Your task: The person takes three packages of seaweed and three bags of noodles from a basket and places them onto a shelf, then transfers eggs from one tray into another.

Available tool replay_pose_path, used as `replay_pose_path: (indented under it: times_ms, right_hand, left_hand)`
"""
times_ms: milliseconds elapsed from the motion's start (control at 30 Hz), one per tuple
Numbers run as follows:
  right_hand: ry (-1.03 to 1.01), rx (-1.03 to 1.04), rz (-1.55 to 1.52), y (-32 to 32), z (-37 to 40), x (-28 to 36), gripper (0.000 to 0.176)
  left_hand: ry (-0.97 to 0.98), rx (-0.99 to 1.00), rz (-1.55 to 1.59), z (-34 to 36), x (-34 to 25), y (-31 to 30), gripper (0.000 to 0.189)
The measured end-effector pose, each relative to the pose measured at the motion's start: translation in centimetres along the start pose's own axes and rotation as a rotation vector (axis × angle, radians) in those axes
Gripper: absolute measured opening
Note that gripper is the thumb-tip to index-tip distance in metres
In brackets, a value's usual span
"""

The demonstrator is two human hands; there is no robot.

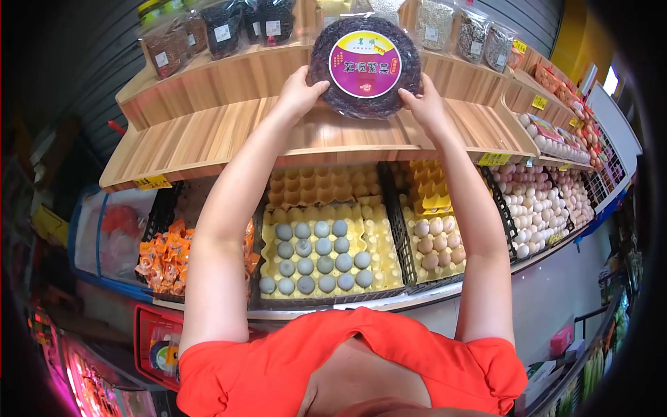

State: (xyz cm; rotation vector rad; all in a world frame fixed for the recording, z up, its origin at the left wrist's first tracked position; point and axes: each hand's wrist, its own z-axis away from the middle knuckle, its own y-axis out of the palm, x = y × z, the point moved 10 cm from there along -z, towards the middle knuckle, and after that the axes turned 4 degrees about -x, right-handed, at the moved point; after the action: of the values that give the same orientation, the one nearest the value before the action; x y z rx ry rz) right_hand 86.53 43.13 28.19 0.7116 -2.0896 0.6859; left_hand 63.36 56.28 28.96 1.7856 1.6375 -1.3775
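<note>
A round, dark, plastic-wrapped package (365,104) with a purple and yellow label is held up between my two hands, above the wooden shelf (201,135). My left hand (303,94) grips its left edge, thumb in front. At the right edge my right hand (422,104) grips it the same way. The label faces me. Behind the package, clear bags of dry goods stand on the upper shelf, partly hidden by it.
Below the shelf are crates with bluish eggs (324,264), brown eggs (436,243) and orange-wrapped items (167,257). More eggs (535,212) lie at the right. A red basket (144,340) is at the lower left. Dark bags (222,31) stand at the upper left.
</note>
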Motion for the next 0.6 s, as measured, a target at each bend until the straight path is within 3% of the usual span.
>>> replay_pose_path:
  times_ms: [67,367,467,567,600]
  right_hand:
    - [-0.01,-0.019,0.06,0.4,-1.4,-1.2,0.059]
    - [0.045,-0.004,0.211,1.6,-3.7,-4.7,0.06]
    - [0.045,-0.022,0.227,1.4,-3.1,-4.4,0.064]
    - [0.089,-0.087,0.157,-1.2,0.3,-0.2,0.069]
    - [-0.051,-0.183,0.136,-3.3,1.3,2.0,0.066]
  left_hand:
    - [-0.105,0.021,0.175,-0.9,1.5,0.9,0.039]
    - [-0.187,0.075,-0.07,-1.8,3.2,2.1,0.045]
    - [-0.183,0.088,-0.063,-1.9,3.6,2.3,0.052]
    - [-0.174,0.012,-0.109,-1.4,3.9,0.9,0.067]
    - [-0.181,0.0,-0.128,-0.3,2.8,0.0,0.067]
